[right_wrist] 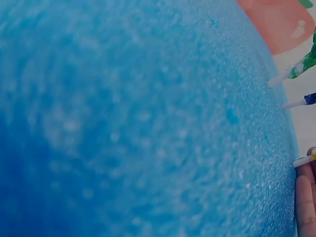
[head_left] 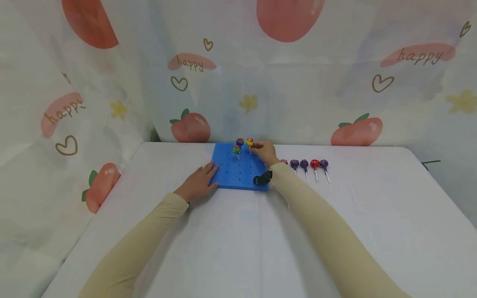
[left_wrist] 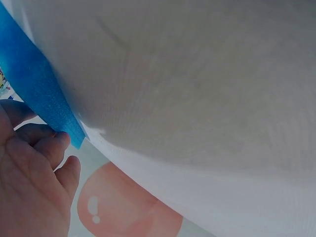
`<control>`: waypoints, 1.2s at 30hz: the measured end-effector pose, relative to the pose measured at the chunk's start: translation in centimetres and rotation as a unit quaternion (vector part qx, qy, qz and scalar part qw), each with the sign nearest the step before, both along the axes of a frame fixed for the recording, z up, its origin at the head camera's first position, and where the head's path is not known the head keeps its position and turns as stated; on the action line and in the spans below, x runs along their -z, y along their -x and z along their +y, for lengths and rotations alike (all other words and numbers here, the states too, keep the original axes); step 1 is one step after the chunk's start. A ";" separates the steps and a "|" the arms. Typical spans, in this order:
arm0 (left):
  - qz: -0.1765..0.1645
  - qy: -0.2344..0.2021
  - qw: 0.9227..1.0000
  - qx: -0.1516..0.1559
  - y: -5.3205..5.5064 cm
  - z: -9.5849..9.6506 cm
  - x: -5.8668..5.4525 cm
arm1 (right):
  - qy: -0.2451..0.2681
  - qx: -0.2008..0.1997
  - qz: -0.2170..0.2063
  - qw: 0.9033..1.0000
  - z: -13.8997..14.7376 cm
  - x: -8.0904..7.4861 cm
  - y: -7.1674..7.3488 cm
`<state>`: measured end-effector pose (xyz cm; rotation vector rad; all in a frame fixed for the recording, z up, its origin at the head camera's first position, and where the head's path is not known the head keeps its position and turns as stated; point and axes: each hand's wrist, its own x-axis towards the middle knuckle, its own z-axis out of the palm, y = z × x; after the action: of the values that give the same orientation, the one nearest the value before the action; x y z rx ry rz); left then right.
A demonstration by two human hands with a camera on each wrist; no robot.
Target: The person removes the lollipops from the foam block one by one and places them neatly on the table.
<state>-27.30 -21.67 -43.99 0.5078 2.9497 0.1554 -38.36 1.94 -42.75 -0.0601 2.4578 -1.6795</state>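
A blue foam board [head_left: 228, 174] with rows of small holes lies flat on the table. My left hand [head_left: 199, 182] rests at its left edge, fingers stretched out; the left wrist view shows fingertips touching the board's side [left_wrist: 42, 84]. At the board's far right, my right hand [head_left: 265, 152] pinches a yellow lollipop [head_left: 250, 142], whose stick points down to the board. A green lollipop [head_left: 236, 150] and a dark purple lollipop [head_left: 240, 142] stand upright in the board beside it. In the right wrist view, the yellow lollipop's stick [right_wrist: 302, 161] meets the board surface by my fingers [right_wrist: 306, 197].
Right of the board, several lollipops lie in a row, among them a red lollipop [head_left: 315, 164] and a purple lollipop [head_left: 324, 164]. My right forearm partly covers the row's left end. A printed cloth backdrop [head_left: 298, 91] rises behind the white table [head_left: 223, 240].
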 end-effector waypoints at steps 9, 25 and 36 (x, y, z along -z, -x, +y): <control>-0.005 -0.006 1.000 -0.002 -0.1 0.2 -0.2 | 0.023 -0.007 -0.003 1.000 0.2 -0.4 0.3; 0.001 -0.007 1.000 -0.002 -0.3 0.1 -0.3 | 0.034 -0.084 0.030 0.995 4.3 -6.1 -2.2; 0.001 -0.008 1.000 -0.001 -0.1 0.0 0.0 | -0.047 -0.101 0.021 0.994 10.9 -7.6 -6.4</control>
<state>-27.16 -21.62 -43.95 0.5077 2.9525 0.1805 -31.93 12.82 -35.17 -0.3235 2.4613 -1.4929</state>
